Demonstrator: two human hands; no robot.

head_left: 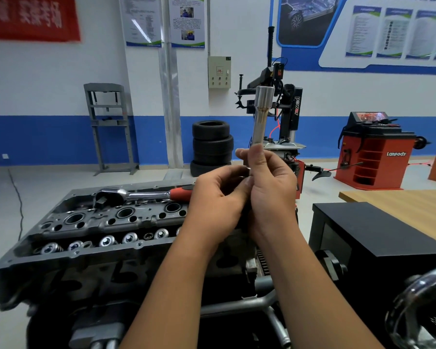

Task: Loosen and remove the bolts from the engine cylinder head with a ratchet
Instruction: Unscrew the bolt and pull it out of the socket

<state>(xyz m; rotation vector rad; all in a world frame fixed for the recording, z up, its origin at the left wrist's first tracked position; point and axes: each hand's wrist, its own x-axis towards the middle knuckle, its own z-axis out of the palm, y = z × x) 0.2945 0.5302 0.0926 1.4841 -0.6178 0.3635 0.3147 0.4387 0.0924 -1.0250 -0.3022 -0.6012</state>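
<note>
Steel, the long silver socket extension (260,114) stands upright in my right hand (269,187) while my left hand (217,205) pinches its lower end; the red-handled ratchet (146,195) lies left of my fingers on the grey cylinder head (98,222), so next I'd fit them together.

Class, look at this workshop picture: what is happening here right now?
A person stands at an engine cylinder head and holds a long metal socket extension upright in front of them. The right hand grips its lower end, and the left hand meets it there with curled fingers; what those fingers do is hidden. The ratchet with the red handle lies on top of the cylinder head, untouched. No tool is on a bolt at this moment.
</note>
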